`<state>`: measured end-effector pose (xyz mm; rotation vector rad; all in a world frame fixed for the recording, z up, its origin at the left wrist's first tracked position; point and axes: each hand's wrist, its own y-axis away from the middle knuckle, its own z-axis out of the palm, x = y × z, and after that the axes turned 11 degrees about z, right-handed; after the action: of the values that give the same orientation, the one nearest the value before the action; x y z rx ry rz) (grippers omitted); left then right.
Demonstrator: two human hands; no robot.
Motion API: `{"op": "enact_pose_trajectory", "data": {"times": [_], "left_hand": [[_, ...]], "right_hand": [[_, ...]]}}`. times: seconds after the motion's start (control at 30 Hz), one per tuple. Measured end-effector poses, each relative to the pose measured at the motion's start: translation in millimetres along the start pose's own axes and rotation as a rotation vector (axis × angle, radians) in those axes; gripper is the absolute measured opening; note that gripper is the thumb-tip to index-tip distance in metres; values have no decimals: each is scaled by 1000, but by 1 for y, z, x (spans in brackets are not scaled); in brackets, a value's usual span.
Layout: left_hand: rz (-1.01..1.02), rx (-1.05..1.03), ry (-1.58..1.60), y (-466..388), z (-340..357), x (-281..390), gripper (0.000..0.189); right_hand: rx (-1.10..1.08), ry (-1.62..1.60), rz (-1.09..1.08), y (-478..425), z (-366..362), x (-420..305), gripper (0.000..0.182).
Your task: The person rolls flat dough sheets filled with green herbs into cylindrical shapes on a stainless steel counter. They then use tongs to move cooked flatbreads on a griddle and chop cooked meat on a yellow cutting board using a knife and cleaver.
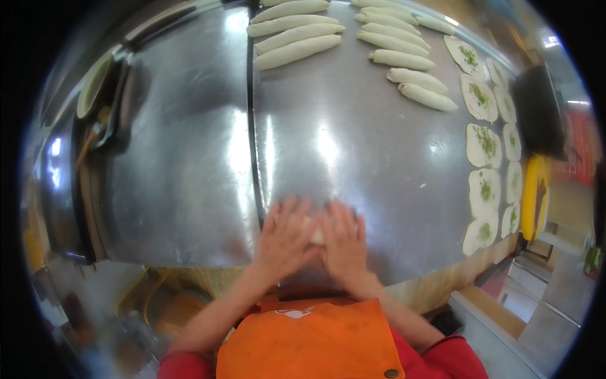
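Observation:
My left hand (283,239) and my right hand (344,241) lie side by side, palms down, at the near edge of a steel worktable (189,199). Beneath them is a piece of pale dough (316,232), mostly covered; a little shows between the hands. Fingers point away from me, stretched out and blurred at the tips. Long filled-looking dough rolls (298,51) lie in a row at the far middle, with a second row of dough rolls (401,59) to their right. Flattened dough pieces (484,144) topped with chopped greens line the right side.
A dark seam (251,104) divides the tabletop left of my hands. At the left edge sit a dark tray with a bowl (94,87) and a wooden-handled brush (86,150). A black container (539,113) and a yellow object (535,199) stand along the right edge.

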<state>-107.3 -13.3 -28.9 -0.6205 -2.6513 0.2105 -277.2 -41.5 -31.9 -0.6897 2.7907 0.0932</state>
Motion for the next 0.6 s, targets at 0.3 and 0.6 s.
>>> {"op": "enact_pose_trajectory", "data": {"times": [0.3,0.6], "left_hand": [[171,-17,-250,-123,-23,-94,58],[213,-344,24,24,-34,16,65]], "right_hand": [[167,46,-61,-158,-37,37,61],[-251,-45,-238,24,-37,51,62]]}}
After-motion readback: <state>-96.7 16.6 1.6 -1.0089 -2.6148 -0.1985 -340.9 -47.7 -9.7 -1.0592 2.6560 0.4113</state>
